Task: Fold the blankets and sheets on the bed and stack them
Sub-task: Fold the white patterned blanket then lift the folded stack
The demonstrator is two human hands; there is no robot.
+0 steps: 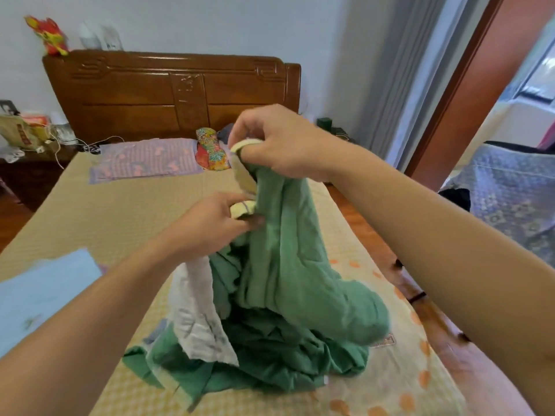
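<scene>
A green blanket (288,289) with a pale yellow edge and a white patterned underside rises in a crumpled heap from the middle of the bed (120,211). My right hand (279,142) pinches its yellow edge high up. My left hand (216,223) grips the same edge a little lower and to the left. Most of the blanket still lies bunched on the mattress below my hands. A light blue sheet (39,295) lies flat at the bed's near left. Under the heap lies a cream sheet with orange spots (399,370).
A lilac pillowcase (144,159) and a bright floral cushion (210,151) lie by the wooden headboard (168,91). A cluttered nightstand (30,145) stands on the left. The bed's wooden side rail (369,235) runs along the right, with a blue-covered chair (510,193) beyond.
</scene>
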